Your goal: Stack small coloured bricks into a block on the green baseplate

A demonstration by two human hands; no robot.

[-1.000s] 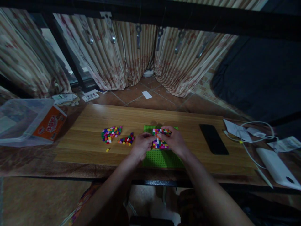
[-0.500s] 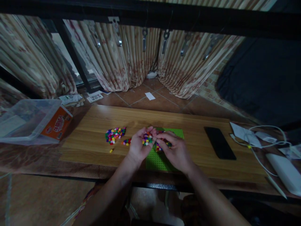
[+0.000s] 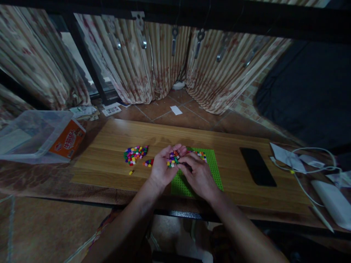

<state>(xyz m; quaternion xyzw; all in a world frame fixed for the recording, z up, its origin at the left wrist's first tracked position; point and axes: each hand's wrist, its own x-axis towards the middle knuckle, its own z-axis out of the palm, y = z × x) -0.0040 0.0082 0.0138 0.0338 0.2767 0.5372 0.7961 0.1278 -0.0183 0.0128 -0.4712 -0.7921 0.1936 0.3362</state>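
My left hand (image 3: 161,168) is cupped palm up around a heap of small coloured bricks (image 3: 172,159). Over that palm, my right hand (image 3: 197,175) has its thumb and forefinger pinched at the heap's edge; whether a brick sits between the fingertips is hidden. Beneath my right hand lies a green studded baseplate (image 3: 215,164), with a row of coloured bricks (image 3: 202,155) showing on its far part. To the left, a loose pile of coloured bricks (image 3: 136,155) rests on the wooden board, and a smaller group (image 3: 148,163) lies beside my left hand.
A single yellow brick (image 3: 131,172) lies apart on the wooden board (image 3: 104,160). A black phone (image 3: 257,166) is at the right, near white cables and a white power bank (image 3: 332,202). A clear plastic box (image 3: 41,135) with an orange label stands at the far left.
My right hand has moved left, from over the baseplate to the bricks in my left palm. More of the baseplate's right side now shows. The view has shifted slightly.
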